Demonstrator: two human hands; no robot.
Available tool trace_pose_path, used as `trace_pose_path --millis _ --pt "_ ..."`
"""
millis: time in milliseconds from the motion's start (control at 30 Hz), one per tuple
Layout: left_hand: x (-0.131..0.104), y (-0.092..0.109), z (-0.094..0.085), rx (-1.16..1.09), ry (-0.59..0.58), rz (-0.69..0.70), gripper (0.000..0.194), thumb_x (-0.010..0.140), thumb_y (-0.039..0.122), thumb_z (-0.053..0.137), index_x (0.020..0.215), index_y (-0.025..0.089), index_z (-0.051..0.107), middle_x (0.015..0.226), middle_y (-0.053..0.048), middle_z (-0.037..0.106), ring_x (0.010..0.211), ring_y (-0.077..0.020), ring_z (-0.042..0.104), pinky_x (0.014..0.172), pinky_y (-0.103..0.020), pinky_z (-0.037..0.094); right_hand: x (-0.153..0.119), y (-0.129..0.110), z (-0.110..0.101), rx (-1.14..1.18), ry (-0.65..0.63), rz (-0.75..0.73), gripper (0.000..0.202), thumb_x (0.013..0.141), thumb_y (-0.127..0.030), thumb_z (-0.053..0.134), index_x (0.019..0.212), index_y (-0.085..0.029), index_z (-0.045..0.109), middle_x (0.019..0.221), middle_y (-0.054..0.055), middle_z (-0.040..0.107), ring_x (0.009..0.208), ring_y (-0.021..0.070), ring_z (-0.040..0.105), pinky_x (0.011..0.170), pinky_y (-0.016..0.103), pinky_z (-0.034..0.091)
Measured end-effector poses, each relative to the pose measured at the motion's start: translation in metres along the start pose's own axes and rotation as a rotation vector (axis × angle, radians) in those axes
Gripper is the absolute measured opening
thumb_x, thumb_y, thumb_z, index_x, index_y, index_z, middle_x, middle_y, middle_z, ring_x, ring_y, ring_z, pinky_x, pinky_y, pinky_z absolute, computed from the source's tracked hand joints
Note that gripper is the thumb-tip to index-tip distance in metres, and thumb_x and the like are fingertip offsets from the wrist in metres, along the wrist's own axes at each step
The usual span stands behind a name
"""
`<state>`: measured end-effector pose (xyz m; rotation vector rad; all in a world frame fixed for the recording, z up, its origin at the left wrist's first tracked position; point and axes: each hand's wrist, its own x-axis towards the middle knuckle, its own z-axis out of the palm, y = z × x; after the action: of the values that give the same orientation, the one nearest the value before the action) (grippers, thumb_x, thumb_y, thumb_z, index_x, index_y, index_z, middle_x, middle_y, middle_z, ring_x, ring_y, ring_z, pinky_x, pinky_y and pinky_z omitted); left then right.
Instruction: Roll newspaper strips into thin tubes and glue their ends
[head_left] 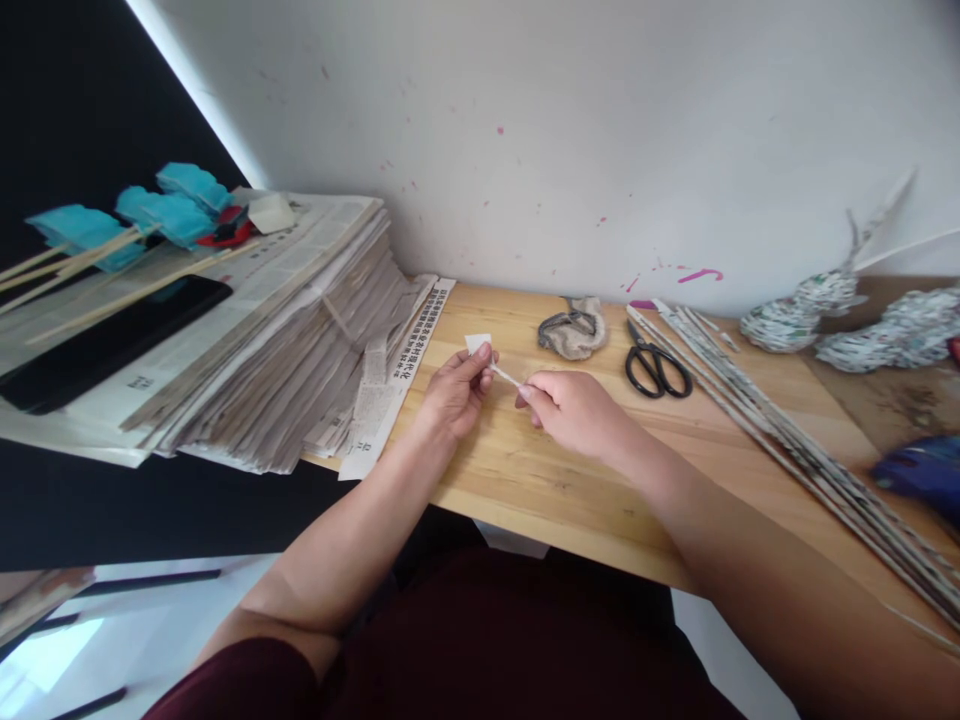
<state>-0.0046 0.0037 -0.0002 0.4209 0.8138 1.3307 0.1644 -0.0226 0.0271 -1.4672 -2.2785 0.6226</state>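
A thin strip of paper [508, 376] runs between my two hands above the wooden table, rolled into a narrow stick along its middle. My left hand [459, 388] pinches its wider flat end, a white paper tip [478, 343] poking out past the thumb. Closed round the other end is my right hand [564, 408], fingers curled under the thumb. Printed newspaper strips [386, 400] lie left of my left hand. Black-handled scissors [657, 368] rest beyond my right hand, with a crumpled beige cloth [574, 330] nearby.
A tall newspaper stack [300, 330] stands at left, bearing a black phone [112, 340], wooden sticks and blue folded pieces [187, 190]. Long rolled paper sticks [780, 430] lie at right. Woven paper shapes [799, 312] sit near the wall, with a dark blue object [919, 475] at the right edge.
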Motion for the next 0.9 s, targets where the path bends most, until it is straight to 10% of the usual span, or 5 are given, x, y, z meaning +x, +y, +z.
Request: trace_pose_path --millis 433,700,900 --pt "-0.002 0.002 0.003 -0.011 0.014 -0.037 0.009 0.09 0.008 0.057 0.084 0.008 0.063 0.073 -0.004 0.067 0.049 -0.0029 0.058 0.052 -0.01 0.052 -0.001 0.0 0.007 -0.292 0.145 -0.051 0.026 0.097 -0.031 0.043 0.086 -0.017 0.061 0.075 0.007 0.068 0.064 0.0173 0.058 0.057 0.03 0.028" --pt "-0.002 0.002 0.002 -0.026 0.013 -0.058 0.012 0.089 0.01 0.059 0.079 0.008 0.063 0.075 -0.006 0.067 0.051 -0.0033 0.058 0.05 -0.009 0.051 0.003 0.0 -0.004 0.404 -0.257 0.212 0.037 0.099 -0.036 0.033 0.089 -0.017 0.063 0.067 0.004 0.066 0.053 0.0126 0.059 0.056 0.026 0.042" --pt "-0.002 0.002 0.002 -0.045 0.038 -0.046 0.01 0.086 0.011 0.063 0.077 0.009 0.063 0.074 -0.005 0.067 0.052 -0.0031 0.058 0.052 -0.009 0.052 0.001 0.003 0.006 -0.046 0.173 -0.073 0.016 0.087 -0.033 0.062 0.095 -0.019 0.062 0.089 0.006 0.07 0.077 0.018 0.062 0.067 0.028 0.039"
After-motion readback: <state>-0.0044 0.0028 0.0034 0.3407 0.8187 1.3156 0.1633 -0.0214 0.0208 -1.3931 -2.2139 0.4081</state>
